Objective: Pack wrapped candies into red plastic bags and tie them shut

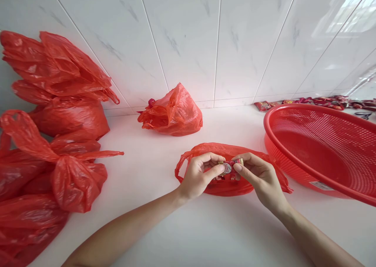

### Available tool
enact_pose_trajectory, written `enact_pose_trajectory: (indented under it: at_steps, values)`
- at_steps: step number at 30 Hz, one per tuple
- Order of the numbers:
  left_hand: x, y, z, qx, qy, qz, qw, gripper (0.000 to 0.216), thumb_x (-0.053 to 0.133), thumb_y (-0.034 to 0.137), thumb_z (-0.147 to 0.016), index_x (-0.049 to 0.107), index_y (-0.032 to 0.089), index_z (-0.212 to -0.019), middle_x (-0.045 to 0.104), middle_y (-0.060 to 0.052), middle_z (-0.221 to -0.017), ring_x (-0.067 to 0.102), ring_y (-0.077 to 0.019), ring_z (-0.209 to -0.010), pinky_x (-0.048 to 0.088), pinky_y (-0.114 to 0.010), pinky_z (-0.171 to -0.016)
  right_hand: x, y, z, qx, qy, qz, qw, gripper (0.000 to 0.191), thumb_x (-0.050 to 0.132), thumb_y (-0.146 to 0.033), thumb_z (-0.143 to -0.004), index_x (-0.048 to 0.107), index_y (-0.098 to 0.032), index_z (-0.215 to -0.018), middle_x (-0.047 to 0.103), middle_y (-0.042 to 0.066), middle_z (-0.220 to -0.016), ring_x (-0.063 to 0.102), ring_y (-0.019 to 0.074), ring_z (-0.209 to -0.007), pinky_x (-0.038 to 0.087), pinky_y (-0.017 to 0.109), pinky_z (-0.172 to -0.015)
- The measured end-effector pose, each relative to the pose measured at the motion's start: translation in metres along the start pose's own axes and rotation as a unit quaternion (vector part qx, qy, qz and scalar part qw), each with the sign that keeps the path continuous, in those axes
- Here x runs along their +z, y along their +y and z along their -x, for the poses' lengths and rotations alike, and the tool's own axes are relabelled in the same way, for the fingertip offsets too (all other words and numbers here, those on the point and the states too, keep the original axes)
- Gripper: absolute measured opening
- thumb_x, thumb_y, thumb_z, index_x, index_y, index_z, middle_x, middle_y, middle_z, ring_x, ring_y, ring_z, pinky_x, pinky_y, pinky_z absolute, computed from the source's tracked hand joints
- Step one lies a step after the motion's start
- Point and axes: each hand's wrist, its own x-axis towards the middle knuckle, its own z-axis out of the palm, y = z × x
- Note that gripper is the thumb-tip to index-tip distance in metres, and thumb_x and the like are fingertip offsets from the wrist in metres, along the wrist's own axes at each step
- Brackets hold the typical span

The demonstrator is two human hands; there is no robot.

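Between my two hands is a small wrapped candy with a red, gold and silvery wrapper. My left hand pinches its left side between thumb and fingers. On the right side, my right hand grips a red and gold wrapper end in the same way; whether this is a second candy I cannot tell. Directly below lies an open red plastic bag, spread on the white counter, with a few more wrapped pieces partly visible inside it. My fingers hide some of them.
Several tied red bags are piled at the left. A crumpled red bag stands near the tiled wall. At the right is a red perforated basket, with several small wrapped packets behind it along the wall.
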Motion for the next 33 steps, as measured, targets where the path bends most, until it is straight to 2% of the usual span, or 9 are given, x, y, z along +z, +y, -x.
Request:
enact_pose_trajectory:
  at_steps: [6, 15, 27, 33]
  values:
    - [0.001, -0.001, -0.001, 0.02, 0.041, 0.019, 0.999, 0.016, 0.076, 0.031, -0.082, 0.07, 0.017, -0.087, 0.075, -0.004, -0.088, 0.07, -0.0163, -0.083, 0.058, -0.027, -0.075, 0.002, -0.002, 0.0, 0.023, -0.03, -0.016, 0.999, 0.023, 0.076, -0.042, -0.085, 0.069, -0.02, -0.086, 0.067, 0.002, -0.081, 0.061, 0.015, -0.068, 0.056, 0.029, -0.066]
    - [0.001, 0.001, 0.001, -0.011, 0.007, 0.076, 0.997, 0.015, 0.078, 0.029, -0.081, 0.071, 0.016, -0.086, 0.074, -0.002, -0.084, 0.068, -0.0132, -0.074, 0.056, -0.023, -0.064, -0.003, 0.006, -0.001, 0.05, -0.044, -0.059, 0.996, 0.021, 0.075, -0.04, -0.088, 0.07, -0.02, -0.083, 0.063, -0.001, -0.074, 0.058, 0.0117, -0.065, 0.049, 0.026, -0.067]
    - [-0.004, -0.001, -0.003, -0.056, -0.031, 0.16, 0.985, 0.021, 0.084, 0.031, -0.077, 0.073, 0.015, -0.086, 0.076, -0.004, -0.081, 0.069, -0.015, -0.072, 0.054, -0.027, -0.068, -0.003, 0.008, -0.003, 0.083, -0.079, -0.167, 0.979, 0.022, 0.077, -0.035, -0.086, 0.067, -0.02, -0.075, 0.067, -0.001, -0.074, 0.056, 0.0095, -0.06, 0.043, 0.025, -0.06]
    - [-0.003, -0.003, -0.003, -0.05, -0.023, 0.16, 0.986, 0.02, 0.083, 0.03, -0.078, 0.073, 0.015, -0.087, 0.075, -0.002, -0.081, 0.066, -0.0129, -0.069, 0.054, -0.028, -0.07, -0.004, 0.008, -0.002, 0.074, -0.074, -0.143, 0.984, 0.019, 0.078, -0.035, -0.086, 0.07, -0.02, -0.079, 0.063, -0.002, -0.07, 0.055, 0.0091, -0.06, 0.044, 0.025, -0.063]
